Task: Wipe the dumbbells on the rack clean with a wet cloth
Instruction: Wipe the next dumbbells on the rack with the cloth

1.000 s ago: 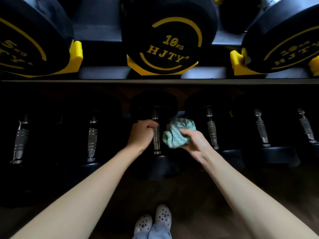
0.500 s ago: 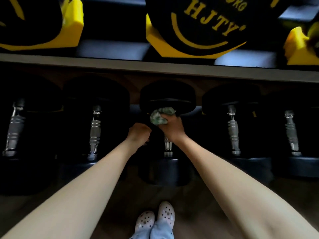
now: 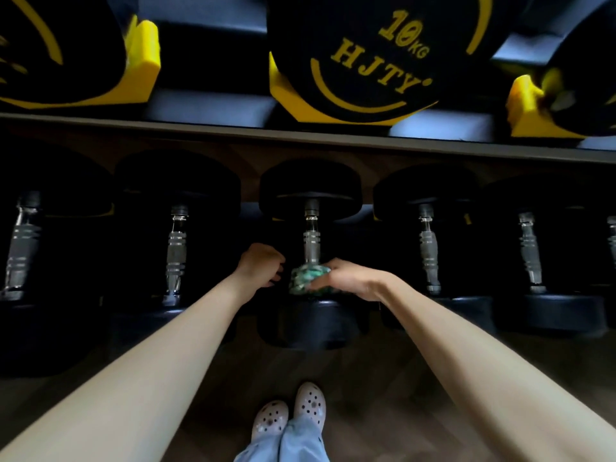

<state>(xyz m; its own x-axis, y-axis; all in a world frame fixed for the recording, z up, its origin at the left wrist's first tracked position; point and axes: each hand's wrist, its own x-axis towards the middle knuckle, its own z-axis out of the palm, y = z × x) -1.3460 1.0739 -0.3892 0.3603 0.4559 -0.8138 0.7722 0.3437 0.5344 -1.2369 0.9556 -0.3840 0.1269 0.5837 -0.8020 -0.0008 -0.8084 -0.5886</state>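
Observation:
A black dumbbell [image 3: 310, 191] with a steel handle lies on the lower rack shelf, straight ahead. My right hand [image 3: 353, 278] grips a bunched green and white cloth [image 3: 308, 278] pressed round the near end of that handle, just above the near weight head. My left hand [image 3: 261, 265] hovers just left of the handle with curled fingers; it holds nothing that I can see. The handle's lowest part is hidden by the cloth.
Several more black dumbbells [image 3: 176, 248] lie side by side on the lower shelf. Above, the upper shelf edge [image 3: 300, 133] carries larger 10 kg dumbbells [image 3: 363, 51] in yellow cradles [image 3: 143, 58]. My feet in white clogs [image 3: 290, 415] stand on the wooden floor below.
My right hand slid the cloth from the far end of the handle down to its near end. My left hand let go of the handle and stays beside it.

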